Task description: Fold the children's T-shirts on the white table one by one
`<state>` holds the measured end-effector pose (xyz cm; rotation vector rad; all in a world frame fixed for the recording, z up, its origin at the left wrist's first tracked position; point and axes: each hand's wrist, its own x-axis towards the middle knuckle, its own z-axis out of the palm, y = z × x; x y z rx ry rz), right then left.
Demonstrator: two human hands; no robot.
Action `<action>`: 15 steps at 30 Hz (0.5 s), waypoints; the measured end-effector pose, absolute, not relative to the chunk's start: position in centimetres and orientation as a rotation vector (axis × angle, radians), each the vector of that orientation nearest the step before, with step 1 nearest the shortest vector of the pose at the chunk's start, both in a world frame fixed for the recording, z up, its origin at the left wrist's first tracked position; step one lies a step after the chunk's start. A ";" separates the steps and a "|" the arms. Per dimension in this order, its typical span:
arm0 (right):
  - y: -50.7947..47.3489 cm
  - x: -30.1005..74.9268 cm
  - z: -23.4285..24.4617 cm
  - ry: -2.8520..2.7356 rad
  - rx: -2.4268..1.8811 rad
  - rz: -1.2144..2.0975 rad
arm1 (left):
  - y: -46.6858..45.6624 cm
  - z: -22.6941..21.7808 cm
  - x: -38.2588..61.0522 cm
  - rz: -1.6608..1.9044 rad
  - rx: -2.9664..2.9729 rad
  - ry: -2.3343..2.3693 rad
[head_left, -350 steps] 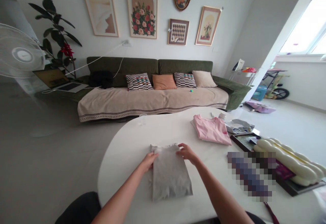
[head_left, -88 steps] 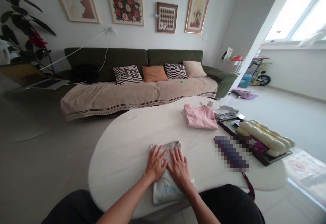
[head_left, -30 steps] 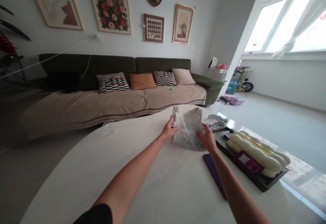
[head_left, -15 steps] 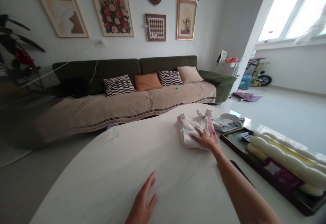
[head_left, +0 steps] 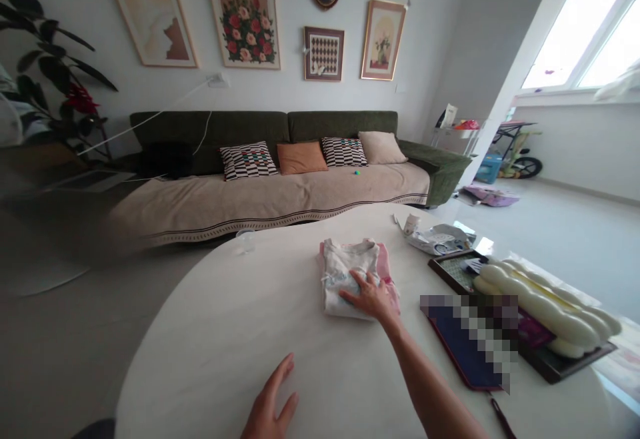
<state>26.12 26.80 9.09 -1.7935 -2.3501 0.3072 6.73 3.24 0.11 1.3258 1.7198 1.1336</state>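
Head view: folded white top on pink garment, right hand pressed flat on top.

Right hand lies open, fingers slightly spread, pinching nothing; left hand rests open on the white oval table, fingers spread, touching neither garment. The stack sits mid-table, its pink layer showing past the top's right edge, near a dark tray and a crumpled packet. Risk assessed: a sideways drag by the right hand could skew the top on the pink layer or loosen its folds. Lifting the hand carelessly could catch the top's edge.
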 end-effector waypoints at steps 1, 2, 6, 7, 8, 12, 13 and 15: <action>25.2 25.6 9.1 -2.359 -1.791 0.320 | 2.7 0.7 6.9 1.117 1.320 1.711; 23.5 25.2 9.1 -2.366 -1.788 0.334 | 2.2 1.3 7.0 1.098 1.314 1.704; 17.8 24.8 8.7 -2.377 -1.660 0.452 | 0.4 4.2 7.6 1.043 1.348 1.742; 17.0 25.2 8.6 -2.332 -1.621 0.504 | 0.1 4.9 7.7 1.042 1.375 1.761; 16.5 25.8 8.6 -2.235 -1.619 0.565 | -0.2 5.5 7.7 1.052 1.406 1.782; 16.7 28.8 9.0 -1.722 -1.822 0.768 | -1.1 7.7 8.1 1.129 1.527 1.829; 16.8 29.2 9.1 -1.671 -1.851 0.819 | -1.2 8.1 8.3 1.126 1.544 1.805; 16.9 29.3 9.5 -1.641 -1.850 0.939 | -1.2 8.9 8.6 1.092 1.562 1.708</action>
